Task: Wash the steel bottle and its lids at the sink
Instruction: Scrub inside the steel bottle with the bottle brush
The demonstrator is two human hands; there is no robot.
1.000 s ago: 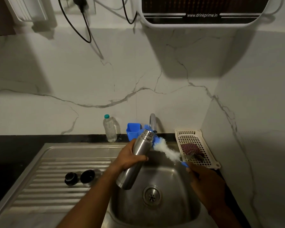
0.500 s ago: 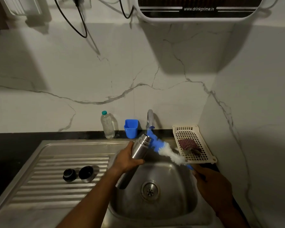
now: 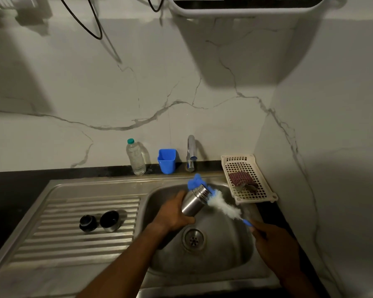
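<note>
Steel bottle [image 3: 194, 202] is tilting in the left hand [image 3: 174, 214]'s curled grip; right hand [image 3: 275, 244] is gripping the bottle brush [image 3: 223, 206] beside its mouth.

The drainboard [image 3: 73, 244] lies open except for two lids [image 3: 109, 220] near its middle. Behind the basin [image 3: 224, 254], tap [image 3: 191, 151], blue cup [image 3: 167, 161] and plastic bottle [image 3: 135, 157] stand close together; the basket [image 3: 241, 166] seemingly abuts the right wall [image 3: 321, 147].

Cropped web address on wall appliance [image 3: 246, 12]
</note>
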